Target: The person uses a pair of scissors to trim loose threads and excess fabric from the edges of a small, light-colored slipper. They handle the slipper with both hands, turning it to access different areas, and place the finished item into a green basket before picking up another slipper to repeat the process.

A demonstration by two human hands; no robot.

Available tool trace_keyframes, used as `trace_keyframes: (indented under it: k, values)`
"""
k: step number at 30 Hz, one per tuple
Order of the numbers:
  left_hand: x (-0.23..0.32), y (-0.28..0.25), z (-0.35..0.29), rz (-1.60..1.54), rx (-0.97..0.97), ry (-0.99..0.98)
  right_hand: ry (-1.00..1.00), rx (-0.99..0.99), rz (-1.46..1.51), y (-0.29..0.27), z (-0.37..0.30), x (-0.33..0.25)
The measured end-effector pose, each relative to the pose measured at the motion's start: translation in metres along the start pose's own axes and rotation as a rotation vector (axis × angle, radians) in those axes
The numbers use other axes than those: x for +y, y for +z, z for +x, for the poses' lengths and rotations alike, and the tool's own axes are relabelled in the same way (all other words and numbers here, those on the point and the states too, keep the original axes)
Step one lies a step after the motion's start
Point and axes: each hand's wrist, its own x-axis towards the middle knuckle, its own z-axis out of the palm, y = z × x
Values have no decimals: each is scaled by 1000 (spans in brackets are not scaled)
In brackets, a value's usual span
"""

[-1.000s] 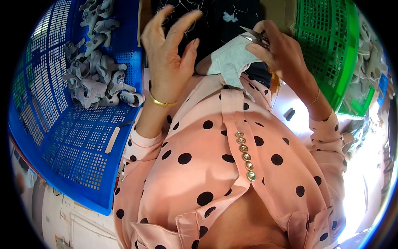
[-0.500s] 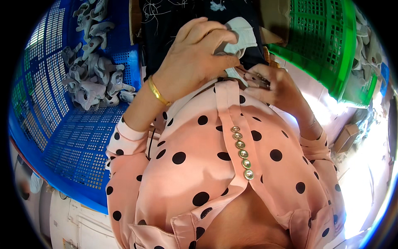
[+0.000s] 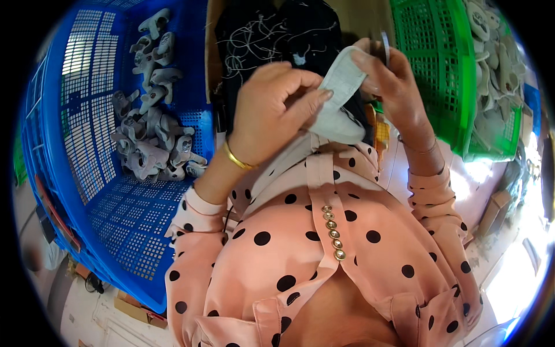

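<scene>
Blue crate (image 3: 130,222) = landmark. Half a second back, the person's left hand (image 3: 269,110) covered the pale grey piece (image 3: 344,87) and the right hand (image 3: 396,87) had the metal snips (image 3: 385,48) down by its lower edge. A second back the left hand was spread, holding nothing.

Changed: the piece was now in a two-handed grip, right of the blue crate and apart from it, level with its upper half. Left hand pinched the near edge, thumb on top, fingers curled. Right hand gripped the upper end between thumb and fingers and also kept the snips, which stuck up past the knuckles, blurred, away from the piece. Whether the blades were together I couldn't tell. The rounded end pointed down toward the dotted blouse (image 3: 370,196).

For the work, my read: a change of hold, no cutting right then; whether anything had been trimmed didn't show.

Elsewhere: heaped grey pieces (image 3: 153,136) inside the blue crate, seemingly the same pile. Loose threads (image 3: 260,34) on dark trousers right of the crate, beyond the hands. Green basket (image 3: 425,75) far right of the crate, with more pale pieces (image 3: 503,81) at it.
</scene>
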Motion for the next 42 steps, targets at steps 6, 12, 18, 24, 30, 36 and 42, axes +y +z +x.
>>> trace_keyframes:
  k: [6, 12, 18, 24, 30, 36, 42]
  values:
    - [-7, 32, -40, -7, 260, -219, 322, -206, 168, 14, 15, 39]
    - [-35, 52, -36, 257, 332, 98, 278, -165, 179, 12, 18, 58]
    - [-35, 53, -20, 25, 271, -108, 211, -131, 53, 2, 23, 65]
    - [-42, 44, -18, -791, 146, -483, 57, -34, -295, -3, 32, 74]
    - [-51, 44, -21, -744, 179, -512, -532, 9, -1195, -7, 12, 44]
    - [-54, 43, -21, -771, 158, -473, -535, -166, -1461, 4, 3, 34]
    - [-47, 37, -19, -863, 96, -525, -505, -200, -1552, 9, 6, 42]
